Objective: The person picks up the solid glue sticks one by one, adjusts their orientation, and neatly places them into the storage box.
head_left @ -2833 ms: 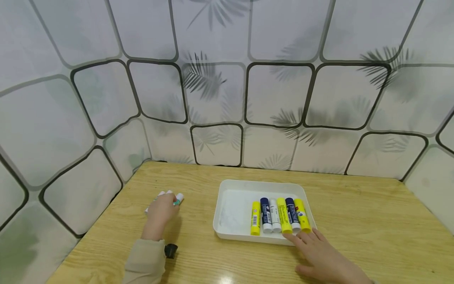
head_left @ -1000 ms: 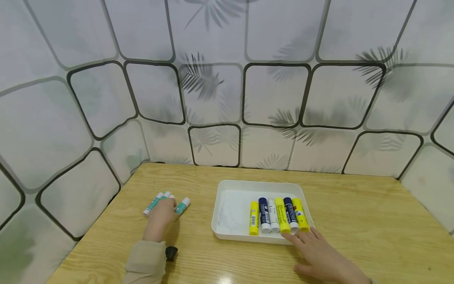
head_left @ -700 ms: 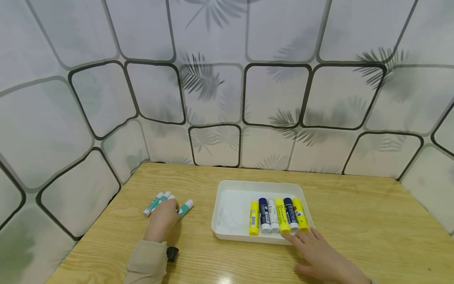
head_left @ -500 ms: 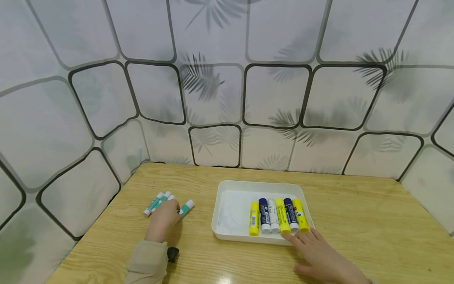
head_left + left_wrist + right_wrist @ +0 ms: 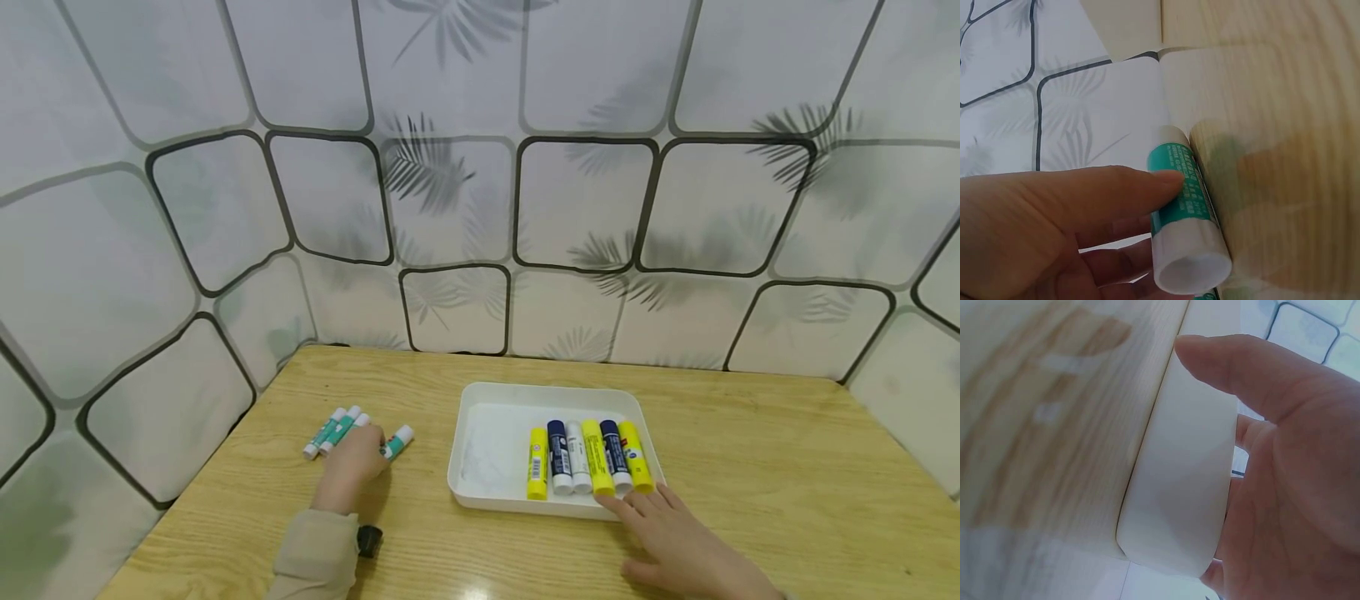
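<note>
My left hand [image 5: 363, 454] lies on the wooden table left of the tray and pinches a teal-and-white glue stick [image 5: 398, 441], whose cap end pokes out to its right. In the left wrist view the thumb [image 5: 1147, 184] presses on that glue stick [image 5: 1182, 206], with fingers curled under it. Two more teal sticks [image 5: 328, 432] lie just beyond the hand. The white tray [image 5: 487, 396] holds a row of several yellow, dark blue and white sticks [image 5: 588, 457] on its right side. My right hand [image 5: 645, 508] rests flat, its fingertips against the tray's near right corner [image 5: 1185, 475].
The table [image 5: 750, 467] is closed in at the back and on both sides by a patterned white sheet wall [image 5: 465, 208]. The left half of the tray floor [image 5: 491, 450] is bare. A small black wrist device [image 5: 368, 540] sits at my left cuff.
My left hand has drawn one teal stick a little to the right, away from the other two, which now show fully. The right hand and tray have stayed put.
</note>
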Action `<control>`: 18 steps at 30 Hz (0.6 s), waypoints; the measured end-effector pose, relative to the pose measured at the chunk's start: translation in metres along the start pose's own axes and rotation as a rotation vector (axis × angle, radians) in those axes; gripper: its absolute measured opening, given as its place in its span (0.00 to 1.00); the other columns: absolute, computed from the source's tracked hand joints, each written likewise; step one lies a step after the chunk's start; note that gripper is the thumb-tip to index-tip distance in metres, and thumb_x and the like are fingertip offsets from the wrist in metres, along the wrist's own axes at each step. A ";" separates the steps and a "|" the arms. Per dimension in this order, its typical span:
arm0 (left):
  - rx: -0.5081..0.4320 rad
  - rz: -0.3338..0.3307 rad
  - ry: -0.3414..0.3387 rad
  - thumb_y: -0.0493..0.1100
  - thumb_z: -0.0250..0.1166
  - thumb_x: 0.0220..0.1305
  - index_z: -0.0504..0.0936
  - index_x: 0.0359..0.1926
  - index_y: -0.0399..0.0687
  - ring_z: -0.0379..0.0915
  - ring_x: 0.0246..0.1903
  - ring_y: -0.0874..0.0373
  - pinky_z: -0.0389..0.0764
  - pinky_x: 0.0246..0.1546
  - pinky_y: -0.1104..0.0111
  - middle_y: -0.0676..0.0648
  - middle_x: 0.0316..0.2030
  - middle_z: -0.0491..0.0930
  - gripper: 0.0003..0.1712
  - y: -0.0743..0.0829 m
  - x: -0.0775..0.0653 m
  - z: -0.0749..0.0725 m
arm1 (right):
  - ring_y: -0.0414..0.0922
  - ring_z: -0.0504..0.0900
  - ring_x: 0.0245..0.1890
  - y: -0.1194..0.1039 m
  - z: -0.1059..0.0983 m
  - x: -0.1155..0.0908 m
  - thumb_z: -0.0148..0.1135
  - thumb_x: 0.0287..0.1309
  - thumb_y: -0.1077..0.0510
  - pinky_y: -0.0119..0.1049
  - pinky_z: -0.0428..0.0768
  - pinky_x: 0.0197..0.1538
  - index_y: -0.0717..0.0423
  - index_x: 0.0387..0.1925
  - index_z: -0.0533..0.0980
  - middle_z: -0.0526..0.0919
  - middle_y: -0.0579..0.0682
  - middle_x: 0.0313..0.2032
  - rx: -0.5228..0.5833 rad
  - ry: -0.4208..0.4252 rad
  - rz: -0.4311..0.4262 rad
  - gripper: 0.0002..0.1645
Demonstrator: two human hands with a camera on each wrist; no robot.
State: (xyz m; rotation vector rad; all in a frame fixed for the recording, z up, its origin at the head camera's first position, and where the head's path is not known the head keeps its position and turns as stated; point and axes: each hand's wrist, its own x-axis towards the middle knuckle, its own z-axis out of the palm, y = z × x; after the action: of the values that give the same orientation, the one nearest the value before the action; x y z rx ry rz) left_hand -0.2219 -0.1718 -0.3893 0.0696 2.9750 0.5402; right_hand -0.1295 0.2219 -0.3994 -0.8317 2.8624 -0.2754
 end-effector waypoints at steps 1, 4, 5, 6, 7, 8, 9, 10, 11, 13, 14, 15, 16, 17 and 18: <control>-0.002 0.006 -0.002 0.34 0.62 0.52 0.76 0.37 0.35 0.71 0.30 0.53 0.73 0.31 0.59 0.45 0.31 0.76 0.10 0.000 0.000 0.000 | 0.51 0.65 0.54 0.000 0.000 0.000 0.60 0.47 0.43 0.59 0.49 0.58 0.51 0.61 0.61 0.69 0.50 0.51 -0.002 0.001 -0.002 0.40; -0.009 0.016 -0.003 0.34 0.62 0.51 0.76 0.38 0.34 0.71 0.31 0.52 0.74 0.32 0.59 0.44 0.32 0.76 0.11 0.001 0.000 0.000 | 0.51 0.65 0.54 0.000 0.000 -0.001 0.60 0.47 0.43 0.59 0.49 0.58 0.52 0.61 0.61 0.69 0.51 0.51 -0.008 0.008 -0.009 0.40; -0.012 0.021 -0.003 0.33 0.62 0.51 0.76 0.38 0.34 0.72 0.32 0.52 0.74 0.32 0.59 0.44 0.32 0.76 0.12 0.002 0.000 0.000 | 0.51 0.65 0.54 0.000 0.000 -0.001 0.60 0.47 0.44 0.59 0.49 0.58 0.52 0.62 0.60 0.69 0.51 0.51 -0.009 0.010 -0.011 0.40; -0.017 0.026 -0.003 0.33 0.62 0.51 0.76 0.38 0.33 0.72 0.31 0.51 0.74 0.32 0.59 0.43 0.32 0.76 0.12 0.002 -0.001 0.000 | 0.51 0.65 0.54 0.000 0.000 -0.001 0.60 0.47 0.44 0.59 0.49 0.58 0.52 0.62 0.60 0.69 0.51 0.51 -0.009 0.012 -0.012 0.40; -0.021 0.029 -0.004 0.33 0.62 0.50 0.76 0.38 0.33 0.71 0.31 0.51 0.74 0.32 0.59 0.43 0.32 0.76 0.12 0.002 -0.001 0.000 | 0.50 0.65 0.54 0.000 0.000 -0.001 0.60 0.47 0.44 0.59 0.49 0.58 0.52 0.61 0.61 0.69 0.51 0.51 -0.009 0.013 -0.013 0.40; -0.026 0.030 -0.005 0.33 0.62 0.50 0.76 0.39 0.33 0.72 0.32 0.51 0.74 0.33 0.59 0.43 0.32 0.76 0.13 0.003 -0.001 0.000 | 0.50 0.65 0.53 -0.001 0.000 -0.002 0.60 0.47 0.44 0.59 0.49 0.58 0.52 0.61 0.61 0.69 0.51 0.51 -0.009 0.016 -0.015 0.40; -0.032 0.031 -0.007 0.33 0.62 0.50 0.76 0.39 0.33 0.72 0.32 0.51 0.74 0.32 0.59 0.43 0.32 0.76 0.13 0.003 -0.001 0.000 | 0.50 0.65 0.53 -0.001 0.000 -0.002 0.60 0.47 0.44 0.59 0.49 0.58 0.52 0.61 0.61 0.69 0.50 0.50 -0.009 0.018 -0.017 0.40; -0.037 0.030 -0.010 0.33 0.62 0.50 0.76 0.39 0.33 0.72 0.32 0.51 0.74 0.33 0.59 0.43 0.32 0.76 0.13 0.003 -0.001 0.000 | 0.50 0.66 0.53 -0.001 0.000 -0.002 0.60 0.47 0.44 0.59 0.49 0.58 0.52 0.61 0.61 0.69 0.50 0.50 -0.010 0.020 -0.018 0.40; -0.037 0.033 -0.013 0.33 0.62 0.50 0.75 0.39 0.32 0.72 0.32 0.51 0.74 0.33 0.59 0.43 0.32 0.76 0.14 0.003 -0.002 0.000 | 0.50 0.66 0.53 -0.001 0.000 -0.002 0.60 0.47 0.44 0.59 0.49 0.58 0.52 0.61 0.61 0.69 0.50 0.50 -0.012 0.022 -0.020 0.40; -0.044 0.027 -0.016 0.34 0.63 0.50 0.75 0.40 0.33 0.72 0.32 0.51 0.74 0.33 0.59 0.43 0.33 0.76 0.14 0.003 -0.002 0.000 | 0.50 0.66 0.53 -0.001 0.000 -0.002 0.60 0.47 0.45 0.59 0.49 0.58 0.52 0.61 0.61 0.69 0.50 0.50 -0.010 0.027 -0.021 0.40; -0.044 0.027 -0.017 0.34 0.63 0.50 0.75 0.40 0.33 0.72 0.32 0.51 0.74 0.33 0.59 0.43 0.33 0.76 0.14 0.003 -0.001 0.000 | 0.50 0.66 0.53 -0.001 0.000 -0.002 0.60 0.47 0.45 0.59 0.49 0.58 0.52 0.61 0.61 0.69 0.50 0.50 -0.010 0.028 -0.021 0.40; -0.045 0.024 -0.016 0.34 0.63 0.50 0.75 0.40 0.33 0.72 0.32 0.52 0.74 0.33 0.59 0.43 0.33 0.76 0.14 0.003 -0.001 0.000 | 0.50 0.66 0.53 -0.001 0.000 -0.002 0.61 0.47 0.45 0.59 0.49 0.58 0.52 0.61 0.61 0.69 0.50 0.50 -0.010 0.028 -0.020 0.40; -0.046 0.020 -0.015 0.35 0.63 0.50 0.76 0.40 0.34 0.72 0.31 0.52 0.74 0.33 0.59 0.43 0.33 0.76 0.14 0.003 -0.001 0.001 | 0.50 0.66 0.53 -0.001 0.000 -0.002 0.61 0.46 0.45 0.59 0.49 0.58 0.52 0.61 0.61 0.69 0.50 0.50 -0.010 0.029 -0.019 0.40; -0.049 0.018 -0.014 0.35 0.63 0.50 0.76 0.40 0.34 0.71 0.31 0.53 0.74 0.33 0.59 0.44 0.33 0.76 0.14 0.003 -0.001 0.001 | 0.50 0.66 0.53 -0.001 0.000 -0.002 0.61 0.46 0.45 0.59 0.49 0.58 0.52 0.61 0.61 0.69 0.50 0.50 -0.011 0.029 -0.019 0.40; -0.053 0.016 -0.013 0.35 0.63 0.50 0.76 0.40 0.34 0.71 0.30 0.54 0.73 0.32 0.59 0.44 0.32 0.76 0.14 0.003 -0.001 0.001 | 0.50 0.66 0.53 -0.001 0.000 -0.002 0.61 0.46 0.45 0.59 0.49 0.58 0.52 0.61 0.61 0.69 0.50 0.50 -0.010 0.029 -0.018 0.40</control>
State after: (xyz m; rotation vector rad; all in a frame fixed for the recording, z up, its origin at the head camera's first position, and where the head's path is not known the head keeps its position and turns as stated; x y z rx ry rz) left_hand -0.2207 -0.1686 -0.3887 0.0917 2.9474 0.6182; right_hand -0.1274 0.2222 -0.3994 -0.8626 2.8869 -0.2779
